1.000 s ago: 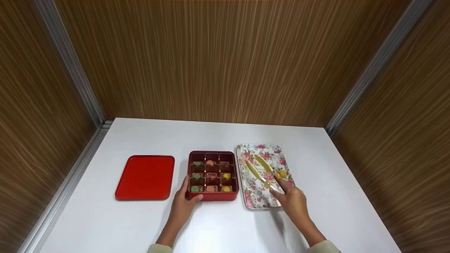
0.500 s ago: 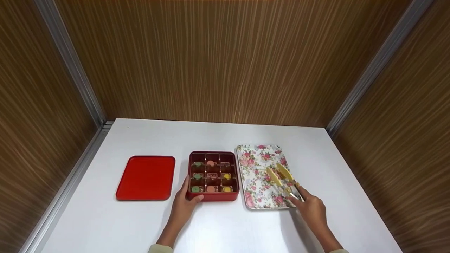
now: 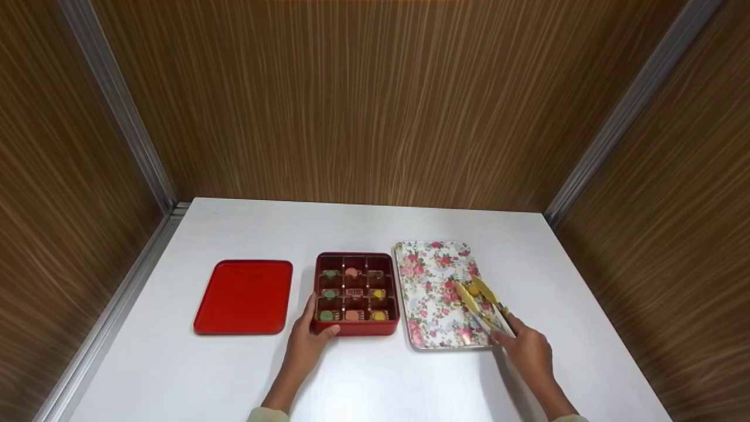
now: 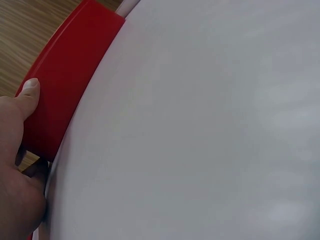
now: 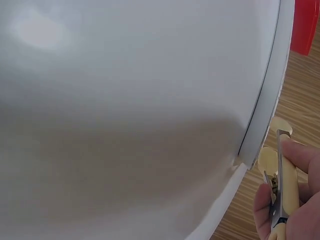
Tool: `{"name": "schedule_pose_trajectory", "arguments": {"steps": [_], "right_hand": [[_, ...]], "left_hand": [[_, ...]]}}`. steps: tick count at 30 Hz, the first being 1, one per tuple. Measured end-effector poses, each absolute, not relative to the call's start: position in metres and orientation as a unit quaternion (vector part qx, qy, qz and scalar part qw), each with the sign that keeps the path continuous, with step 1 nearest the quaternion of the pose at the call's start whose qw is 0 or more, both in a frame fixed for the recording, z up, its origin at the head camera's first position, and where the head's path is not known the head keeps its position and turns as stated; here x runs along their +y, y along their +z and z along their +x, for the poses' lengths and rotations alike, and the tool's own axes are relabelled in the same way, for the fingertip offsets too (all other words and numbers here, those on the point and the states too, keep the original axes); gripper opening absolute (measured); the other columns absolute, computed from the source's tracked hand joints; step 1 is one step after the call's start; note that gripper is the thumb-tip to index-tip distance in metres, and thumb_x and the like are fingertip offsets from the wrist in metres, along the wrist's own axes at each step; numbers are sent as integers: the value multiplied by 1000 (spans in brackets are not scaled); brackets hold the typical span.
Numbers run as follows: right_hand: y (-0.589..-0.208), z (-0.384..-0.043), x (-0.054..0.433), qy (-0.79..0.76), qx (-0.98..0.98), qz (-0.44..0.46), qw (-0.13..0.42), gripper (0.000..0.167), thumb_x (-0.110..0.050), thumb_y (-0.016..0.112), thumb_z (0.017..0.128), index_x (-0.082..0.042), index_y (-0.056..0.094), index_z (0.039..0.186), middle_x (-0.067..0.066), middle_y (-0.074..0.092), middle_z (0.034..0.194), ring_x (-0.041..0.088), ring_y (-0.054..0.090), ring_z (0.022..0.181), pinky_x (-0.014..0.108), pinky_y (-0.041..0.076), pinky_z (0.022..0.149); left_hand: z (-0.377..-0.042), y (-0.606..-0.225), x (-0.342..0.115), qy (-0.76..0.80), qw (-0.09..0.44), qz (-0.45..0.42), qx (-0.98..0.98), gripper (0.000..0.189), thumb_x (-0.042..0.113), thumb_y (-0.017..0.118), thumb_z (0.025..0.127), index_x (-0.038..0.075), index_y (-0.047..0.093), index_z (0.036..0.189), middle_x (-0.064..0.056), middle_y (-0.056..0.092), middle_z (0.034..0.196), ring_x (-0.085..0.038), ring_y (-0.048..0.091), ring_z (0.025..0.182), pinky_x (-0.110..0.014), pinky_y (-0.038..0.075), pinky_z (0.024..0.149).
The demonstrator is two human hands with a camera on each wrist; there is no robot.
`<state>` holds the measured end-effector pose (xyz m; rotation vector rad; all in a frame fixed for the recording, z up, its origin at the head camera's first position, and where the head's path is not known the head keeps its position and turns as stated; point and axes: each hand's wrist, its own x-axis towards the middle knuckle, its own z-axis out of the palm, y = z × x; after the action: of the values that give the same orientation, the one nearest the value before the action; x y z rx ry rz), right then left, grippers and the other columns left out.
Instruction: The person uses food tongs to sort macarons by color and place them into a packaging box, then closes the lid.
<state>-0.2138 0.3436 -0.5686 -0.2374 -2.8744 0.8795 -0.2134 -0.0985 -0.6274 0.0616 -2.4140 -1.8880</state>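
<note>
My left hand [image 3: 306, 346] grips the near left corner of a red box [image 3: 366, 329], with the thumb along its front wall. Dividers split the box into compartments, several of which hold green, pink or yellow round pieces, such as a green one [image 3: 326, 316]. My right hand [image 3: 527, 349] holds yellow-tipped tongs [image 3: 477, 310] over the right side of a floral tray [image 3: 430, 325]. The tongs' tips are spread around a small yellow round piece [image 3: 473, 289] on the tray. In the right wrist view, thumb and fingers wrap the cream handle of the tongs [image 5: 289, 185].
A flat red lid [image 3: 243, 297] lies on the white table [image 3: 363, 381] left of the box. Brown wood-grain panels [image 3: 363, 105] stand behind the table and on both sides.
My right hand has moved right and slightly toward me with the tongs, whose tips went from the tray's middle to the yellow piece. The left hand has stayed on the box.
</note>
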Motion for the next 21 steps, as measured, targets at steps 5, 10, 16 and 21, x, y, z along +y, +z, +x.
{"name": "schedule_pose_trajectory", "arguments": {"steps": [5,10,16,21], "right_hand": [[-569,-214,345,289,-952,-82,61,66,-24,73,92,5,47,145,25,57,137,41,62,121,49,55,84],[-569,-216,344,284,-953,-78,68,65,-23,73,92,5,48,145,25,58,136,39,64,117,48,54,83],[-569,-217,343,283,-954,-75,69,63,-22,72,92,5,49,144,26,58,136,38,64,117,48,54,83],[-568,-216,341,284,-954,-75,59,61,-22,72,93,6,51,142,27,57,136,40,64,118,48,54,83]], "left_hand": [[-214,-627,-99,-621,39,15,-783,98,35,79,87,22,17,163,-16,30,164,-38,23,153,-58,24,122],[-213,-626,-99,-619,39,17,-784,99,35,79,87,22,17,163,-17,30,164,-38,23,153,-58,24,122],[-212,-626,-99,-621,34,21,-783,98,34,78,88,25,17,163,-14,27,165,-36,21,154,-57,23,122],[-212,-626,-98,-621,33,21,-783,98,34,78,88,26,16,163,-14,27,166,-36,21,154,-58,23,122]]}}
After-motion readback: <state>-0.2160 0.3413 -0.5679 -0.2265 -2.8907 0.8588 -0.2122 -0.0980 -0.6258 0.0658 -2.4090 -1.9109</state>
